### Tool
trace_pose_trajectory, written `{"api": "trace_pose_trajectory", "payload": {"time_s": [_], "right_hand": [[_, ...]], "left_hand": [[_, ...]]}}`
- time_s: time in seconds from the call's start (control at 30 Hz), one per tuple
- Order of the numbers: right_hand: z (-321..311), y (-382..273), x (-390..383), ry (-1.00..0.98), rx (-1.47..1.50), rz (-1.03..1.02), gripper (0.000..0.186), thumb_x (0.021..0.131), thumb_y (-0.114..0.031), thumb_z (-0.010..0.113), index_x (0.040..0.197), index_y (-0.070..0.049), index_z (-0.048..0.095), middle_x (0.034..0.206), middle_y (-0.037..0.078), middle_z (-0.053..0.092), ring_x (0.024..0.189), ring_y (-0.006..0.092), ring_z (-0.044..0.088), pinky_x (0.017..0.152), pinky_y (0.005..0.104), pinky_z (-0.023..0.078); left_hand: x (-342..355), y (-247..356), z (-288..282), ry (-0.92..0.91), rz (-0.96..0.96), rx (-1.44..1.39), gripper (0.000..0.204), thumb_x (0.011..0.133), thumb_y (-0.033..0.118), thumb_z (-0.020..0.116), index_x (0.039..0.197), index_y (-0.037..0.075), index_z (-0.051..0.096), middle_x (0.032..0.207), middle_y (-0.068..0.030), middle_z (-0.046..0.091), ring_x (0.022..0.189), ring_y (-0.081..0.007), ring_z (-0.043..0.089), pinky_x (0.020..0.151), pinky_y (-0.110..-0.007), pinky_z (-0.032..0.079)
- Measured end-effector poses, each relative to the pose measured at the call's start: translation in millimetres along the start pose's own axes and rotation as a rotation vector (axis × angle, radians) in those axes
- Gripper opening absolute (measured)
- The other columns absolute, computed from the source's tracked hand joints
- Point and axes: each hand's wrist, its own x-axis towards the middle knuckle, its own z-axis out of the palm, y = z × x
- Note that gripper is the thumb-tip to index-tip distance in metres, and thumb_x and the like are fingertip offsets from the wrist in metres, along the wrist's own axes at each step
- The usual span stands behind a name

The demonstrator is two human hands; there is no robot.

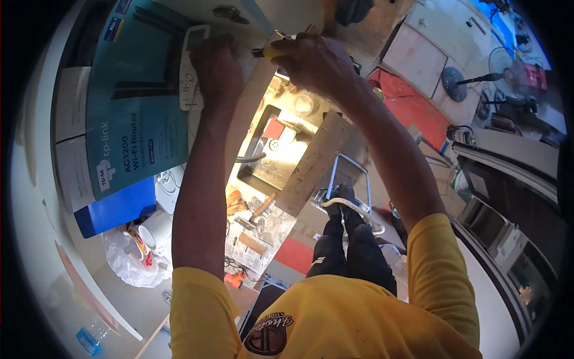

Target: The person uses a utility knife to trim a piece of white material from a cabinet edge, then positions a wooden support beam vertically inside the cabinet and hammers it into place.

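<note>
My left hand [216, 67] is raised at the top centre, fingers curled beside a white device with buttons [188, 88], which lies against a large teal box [140, 84]; what its fingertips hold is hidden. My right hand [308, 63] is closed on a yellow-and-black tool [272, 52], whose kind I cannot make out, at a pale board edge [258, 96]. Below, a lit counter shows a dark sink [254, 167], a hammer-like tool [263, 206] and an orange power tool [233, 278].
My legs stand on a metal step ladder [365, 173]. A brown board [311, 167] lies beside the sink. A blue folder [116, 200] and a white plastic bag [125, 263] are at the left. A fan [502, 63], red panel [406, 105] and dark-framed window [490, 185] are at the right.
</note>
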Motion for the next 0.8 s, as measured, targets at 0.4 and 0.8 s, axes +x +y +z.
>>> {"api": "trace_pose_trajectory", "payload": {"time_s": [0.4, 0.8], "right_hand": [[2.5, 8.4, 1.8, 0.122, -0.019, -0.06, 0.021, 0.09, -0.031, 0.07, 0.108, -0.022, 0.076, 0.093, 0.01, 0.074, 0.085, 0.032, 0.072, 0.072, 0.0449, 0.057], [6.0, 19.6, 5.6, 0.099, -0.045, -0.072, 0.025, 0.091, -0.033, 0.071, 0.113, -0.025, 0.076, 0.096, 0.01, 0.075, 0.084, 0.0313, 0.072, 0.075, 0.0449, 0.058]], "left_hand": [[-1.1, -3.5, 3.1, -0.02, 0.05, 0.028, 0.025, 0.08, 0.003, 0.061, 0.103, 0.007, 0.07, 0.104, -0.0143, 0.068, 0.103, -0.0332, 0.061, 0.098, -0.05, 0.04], [0.9, -5.1, 5.4, 0.004, 0.029, 0.028, 0.023, 0.079, 0.003, 0.06, 0.099, 0.007, 0.07, 0.099, -0.0121, 0.069, 0.101, -0.0321, 0.061, 0.097, -0.047, 0.04]]}}
